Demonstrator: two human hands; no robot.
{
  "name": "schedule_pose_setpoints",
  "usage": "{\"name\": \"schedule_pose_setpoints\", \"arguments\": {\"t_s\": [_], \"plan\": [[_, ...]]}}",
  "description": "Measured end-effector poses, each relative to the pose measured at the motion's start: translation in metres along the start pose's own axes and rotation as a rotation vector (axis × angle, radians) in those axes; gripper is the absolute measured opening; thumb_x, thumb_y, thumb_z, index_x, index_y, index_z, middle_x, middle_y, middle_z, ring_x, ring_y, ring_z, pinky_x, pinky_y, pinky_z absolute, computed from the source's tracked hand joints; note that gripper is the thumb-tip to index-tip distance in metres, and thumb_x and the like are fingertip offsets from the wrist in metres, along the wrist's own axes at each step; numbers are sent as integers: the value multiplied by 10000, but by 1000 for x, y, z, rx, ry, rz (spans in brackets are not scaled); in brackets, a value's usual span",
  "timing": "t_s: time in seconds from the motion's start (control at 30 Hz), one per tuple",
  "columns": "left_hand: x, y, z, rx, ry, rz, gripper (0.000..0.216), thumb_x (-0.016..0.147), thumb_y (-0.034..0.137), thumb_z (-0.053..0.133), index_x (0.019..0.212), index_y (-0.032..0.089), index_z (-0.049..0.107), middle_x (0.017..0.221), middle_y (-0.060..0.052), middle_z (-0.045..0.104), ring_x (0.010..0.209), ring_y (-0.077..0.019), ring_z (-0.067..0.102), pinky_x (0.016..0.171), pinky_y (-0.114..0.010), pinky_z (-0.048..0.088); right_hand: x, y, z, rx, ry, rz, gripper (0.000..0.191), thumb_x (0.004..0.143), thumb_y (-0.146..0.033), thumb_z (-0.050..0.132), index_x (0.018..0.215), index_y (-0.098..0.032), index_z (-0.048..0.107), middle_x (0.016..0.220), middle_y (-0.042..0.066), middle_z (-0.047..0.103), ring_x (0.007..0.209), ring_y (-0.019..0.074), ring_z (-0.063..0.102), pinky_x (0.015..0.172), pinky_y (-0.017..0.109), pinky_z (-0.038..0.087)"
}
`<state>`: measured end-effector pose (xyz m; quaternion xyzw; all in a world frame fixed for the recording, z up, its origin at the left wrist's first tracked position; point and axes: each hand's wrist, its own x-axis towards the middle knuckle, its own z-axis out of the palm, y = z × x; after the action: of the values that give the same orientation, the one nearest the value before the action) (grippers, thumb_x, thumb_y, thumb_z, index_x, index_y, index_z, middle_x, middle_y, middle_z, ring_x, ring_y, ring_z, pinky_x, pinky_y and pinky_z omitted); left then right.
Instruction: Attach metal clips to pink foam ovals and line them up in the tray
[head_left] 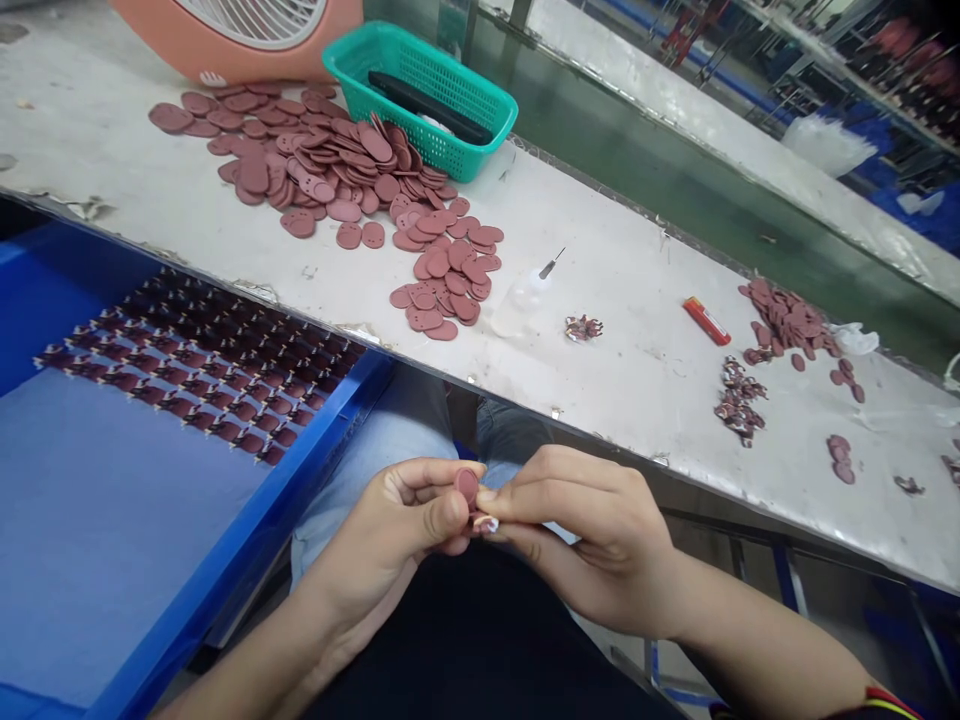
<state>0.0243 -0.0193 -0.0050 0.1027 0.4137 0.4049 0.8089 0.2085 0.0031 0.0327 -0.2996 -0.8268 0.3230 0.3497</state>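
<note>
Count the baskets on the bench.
1: a green basket at the far edge of the bench, beside the pile of maroon discs.

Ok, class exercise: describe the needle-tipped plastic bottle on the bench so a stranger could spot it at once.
From the long white workbench, find the big spread of maroon discs. Just right of its lower spill sits a translucent plastic bottle, the only thing there with a thin metal needle tip.
</note>
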Motion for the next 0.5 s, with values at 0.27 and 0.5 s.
{"name": "schedule_pose_setpoints", "arguments": {"t_s": [0.27,0.5], "plan": [[5,-2,-7,-24,91,-51,332,527,367,959,770,192,817,678,13,740,576,-61,636,538,-109,531,5,10,9,-13,2,50,83,870,-81,693,936,-129,711,813,90,740,723,159,691,667,270,577],[13,-7,-20,-87,-13,-131,350,570,376,941,819,168,809,651,14,706,568,-72,632,489,-117,554,4,12,3,-33,-132,132,263,877,-165,718,1131,-107,685,908,73,720,771,136,650,718,256,559]]}}
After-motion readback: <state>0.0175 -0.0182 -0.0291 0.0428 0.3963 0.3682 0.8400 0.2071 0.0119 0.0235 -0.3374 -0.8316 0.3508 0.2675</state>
